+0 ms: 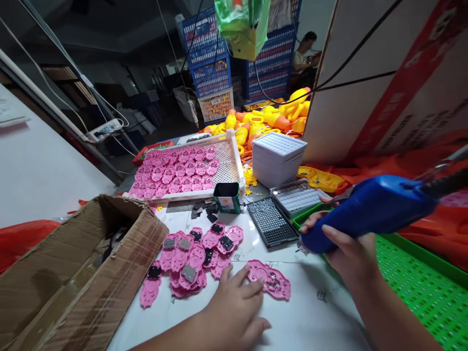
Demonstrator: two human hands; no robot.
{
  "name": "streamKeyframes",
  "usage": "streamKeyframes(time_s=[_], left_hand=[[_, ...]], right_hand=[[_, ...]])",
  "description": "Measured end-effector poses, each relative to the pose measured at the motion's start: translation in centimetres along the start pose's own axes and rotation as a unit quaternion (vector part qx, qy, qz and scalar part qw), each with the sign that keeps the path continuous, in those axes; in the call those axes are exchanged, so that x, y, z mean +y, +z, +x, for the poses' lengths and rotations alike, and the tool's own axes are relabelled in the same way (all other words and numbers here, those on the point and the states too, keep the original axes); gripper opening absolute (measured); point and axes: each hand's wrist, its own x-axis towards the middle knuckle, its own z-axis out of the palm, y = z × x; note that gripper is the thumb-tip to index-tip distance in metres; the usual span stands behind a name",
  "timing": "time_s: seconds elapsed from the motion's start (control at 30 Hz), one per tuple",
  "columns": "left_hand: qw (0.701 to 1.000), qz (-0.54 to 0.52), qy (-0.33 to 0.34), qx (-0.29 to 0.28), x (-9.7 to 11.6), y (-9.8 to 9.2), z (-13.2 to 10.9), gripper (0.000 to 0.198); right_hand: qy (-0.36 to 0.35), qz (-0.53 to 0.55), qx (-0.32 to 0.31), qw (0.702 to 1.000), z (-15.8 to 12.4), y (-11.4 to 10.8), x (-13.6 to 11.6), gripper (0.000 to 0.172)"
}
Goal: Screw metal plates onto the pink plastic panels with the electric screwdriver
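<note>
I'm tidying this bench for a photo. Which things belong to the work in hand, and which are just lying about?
In hand: blue screwdriver in right hand; pink part touched by left hand; pink pile; black tray.
Lying about: cardboard box; green tin; yellow toy parts; blue crates.

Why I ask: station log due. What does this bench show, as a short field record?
Left hand: flat on white table, fingertips at flat pink plastic toy piece
Right hand: grips blue plastic power screwdriver
Pile: pink pieces with dark inserts, mid-table
Tray: white perforated tray of pink pieces, behind
Box: open brown cardboard box, left
</note>
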Motion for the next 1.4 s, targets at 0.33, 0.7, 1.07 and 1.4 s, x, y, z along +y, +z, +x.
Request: streamKeyframes(time_s=[0.33,0.7,1.07,1.4], left_hand=[[0.936,0.124,-0.308,0.121,-8.9,-11.2,5.1,0.022],[0.938,0.111,-0.312,0.098,-14.9,-10.9,9.7,0.031],[0.889,-0.068,-0.313,0.326,-14.7,-10.1,7.0,0.027],[0.791,-0.365,-0.177,0.457,-9.3,-8.7,4.4,0.047]], right_hand=[[-0.022,-0.011,-0.012,1.0,0.1,-0.2,0.2,0.058],[-0.024,-0.015,-0.009,1.0,0.4,-0.4,0.2,0.053],[-0.005,-0.008,-0.01,1.0,0.0,-0.1,-0.1,0.057],[-0.024,-0.014,0.001,1.0,0.1,0.1,-0.4,0.045]])
